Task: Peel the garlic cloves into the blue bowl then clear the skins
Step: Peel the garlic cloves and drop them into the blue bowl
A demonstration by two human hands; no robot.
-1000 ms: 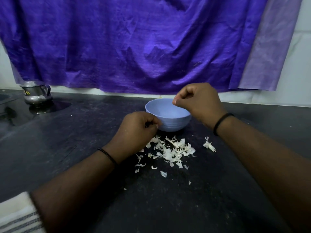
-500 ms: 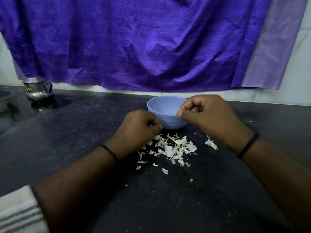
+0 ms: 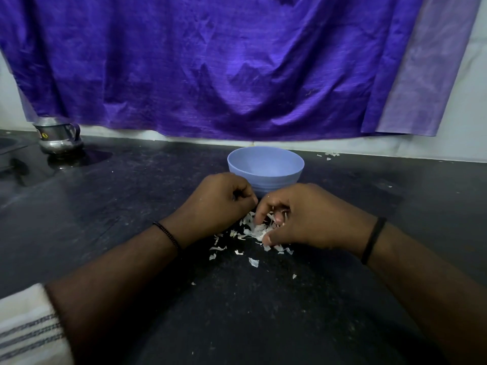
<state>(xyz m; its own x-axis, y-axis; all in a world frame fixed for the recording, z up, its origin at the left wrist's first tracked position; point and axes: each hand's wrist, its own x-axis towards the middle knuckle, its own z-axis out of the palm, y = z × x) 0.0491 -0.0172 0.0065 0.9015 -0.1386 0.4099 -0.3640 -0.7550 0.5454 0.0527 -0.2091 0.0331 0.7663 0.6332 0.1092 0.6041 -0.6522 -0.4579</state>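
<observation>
The blue bowl (image 3: 274,177) stands on the black counter, just beyond my hands; its inside is hidden from this angle. A pile of white garlic skins (image 3: 254,230) lies in front of it. My right hand (image 3: 303,217) is down on the pile, its fingers and thumb curled round a clump of skins. My left hand (image 3: 218,204) is a closed fist at the pile's left edge, touching the bowl's foot; nothing shows in it. No garlic clove is visible.
Loose skin scraps (image 3: 253,262) are scattered toward me, and a few more (image 3: 330,154) lie by the wall at the back right. A metal jug (image 3: 58,137) stands far left. A purple cloth (image 3: 210,61) hangs behind. A striped towel (image 3: 26,330) sits at the lower left.
My right hand came down from over the bowl onto the skin pile and curled into it. My left hand stayed in a fist by the pile.
</observation>
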